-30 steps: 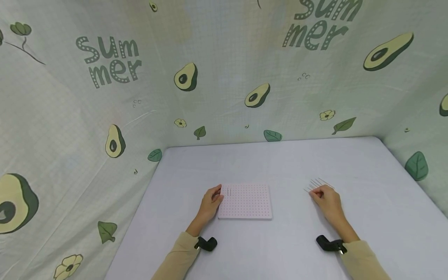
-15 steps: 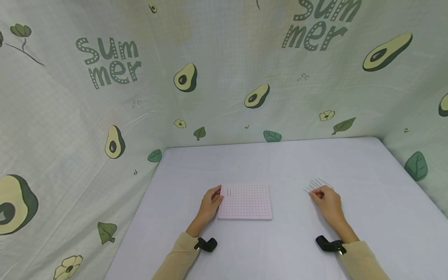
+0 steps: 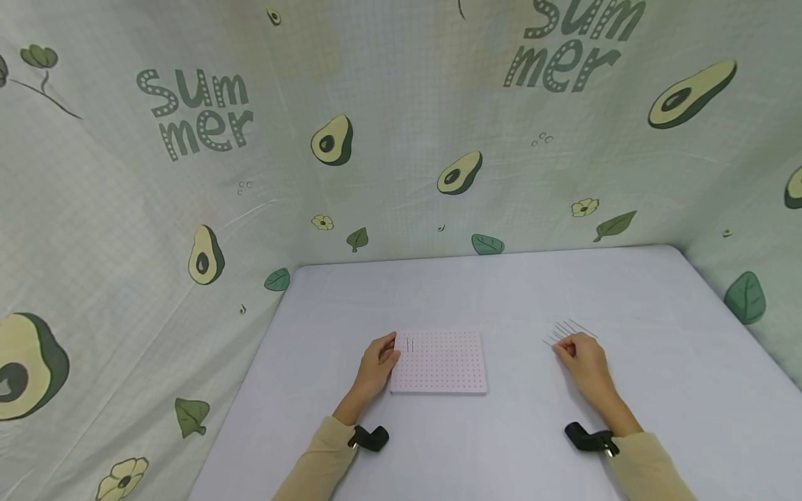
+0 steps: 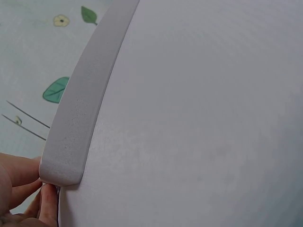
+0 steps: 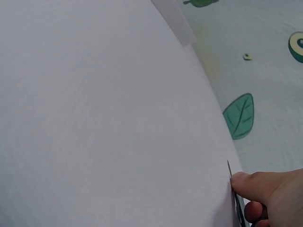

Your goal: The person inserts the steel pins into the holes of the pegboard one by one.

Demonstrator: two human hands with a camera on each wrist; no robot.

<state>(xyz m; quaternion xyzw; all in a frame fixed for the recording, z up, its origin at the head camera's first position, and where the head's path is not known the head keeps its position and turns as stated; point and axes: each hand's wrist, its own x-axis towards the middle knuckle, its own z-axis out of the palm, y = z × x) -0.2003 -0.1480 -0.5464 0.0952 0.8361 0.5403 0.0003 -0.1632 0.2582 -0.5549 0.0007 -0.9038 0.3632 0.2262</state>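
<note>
A pale pink board (image 3: 441, 369) with rows of small holes lies on the table. Two thin dark needles (image 4: 28, 114) stand up from it near its far left corner. My left hand (image 3: 374, 365) grips the board's left edge, fingertips against its side in the left wrist view. Off to the right, my right hand (image 3: 585, 362) is down at several loose needles (image 3: 581, 327) lying side by side, partly covered by the fingers. In the right wrist view its thumb and fingers pinch one needle (image 5: 229, 168), whose point sticks out past the thumb tip.
The white tabletop (image 3: 514, 431) has a back edge and a right edge against a printed cloth (image 3: 388, 202) with avocados and leaves. Black wrist-worn cameras (image 3: 370, 437) sit over both beige sleeves.
Almost nothing differs. My right hand has shifted very slightly to the left at the needles, while the left hand and board keep their places.
</note>
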